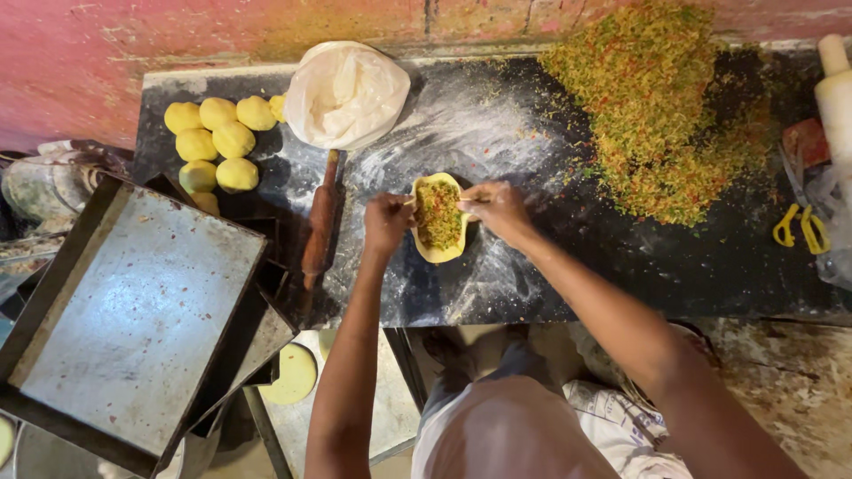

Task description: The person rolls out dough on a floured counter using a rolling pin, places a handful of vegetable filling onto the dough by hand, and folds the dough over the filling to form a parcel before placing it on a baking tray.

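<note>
Yellow dough [439, 255] with filling [438, 215] lies on the floured surface [497, 284]; left hand [387, 222] and right hand [497, 209] pinch its edges.

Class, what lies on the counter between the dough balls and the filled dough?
In the head view: a wooden rolling pin, between the dough balls and the filled dough.

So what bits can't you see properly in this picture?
Head view only:
- Dough sheet: its edges under both hands, left hand and right hand.
- White roller: cut off by the right edge.
- Dough balls: some hidden behind the bag and trays.
- Scissors: blades blurred, under clutter.
</note>
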